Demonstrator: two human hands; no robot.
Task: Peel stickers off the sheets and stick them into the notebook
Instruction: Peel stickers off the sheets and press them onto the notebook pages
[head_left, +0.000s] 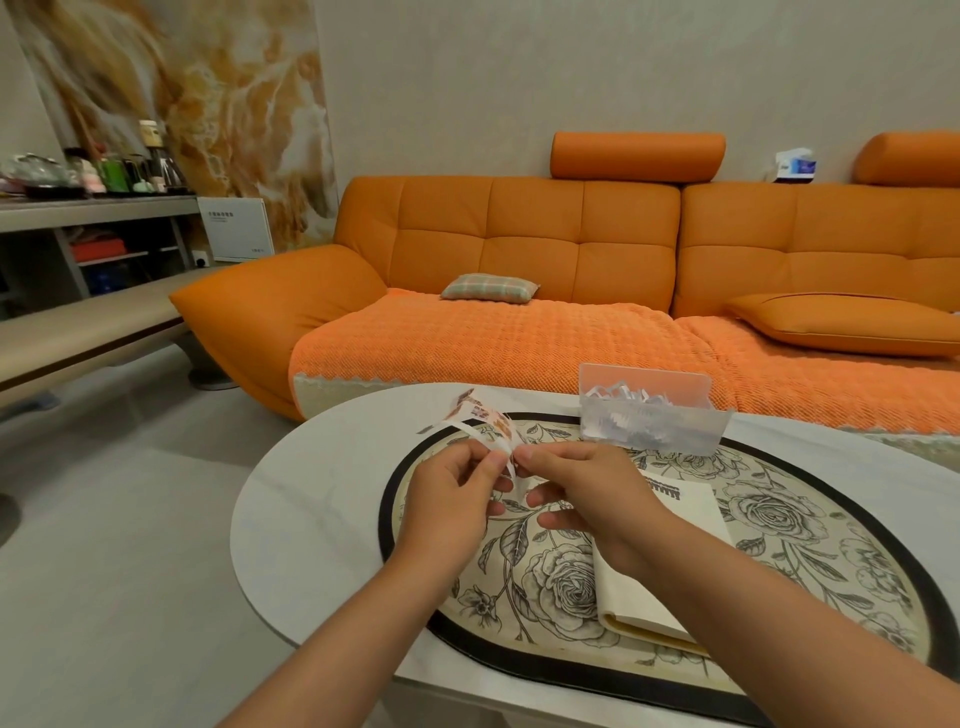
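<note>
While both hands meet above the counter (311, 519), items lie thus. Sticker sheet (488, 418): pinched by left hand (457, 499) and right hand (587, 493), curling up beyond the fingertips. Notebook (696, 512): flat on the floral mat (831, 545), under the right wrist, partly hidden by that forearm. Clear box (649, 421) of white curled strips: just beyond the right hand. Orange sofa (519, 249): farther behind.

I see a smooth, matt white worktop (311, 493) under a matt rose-printed mat (810, 525). On the mat, the notebook (696, 506) is matt cream paper; at the mat's far edge, a clear glossy plastic box (649, 421); the sticker sheet (488, 418) looks thin, shiny film
</note>
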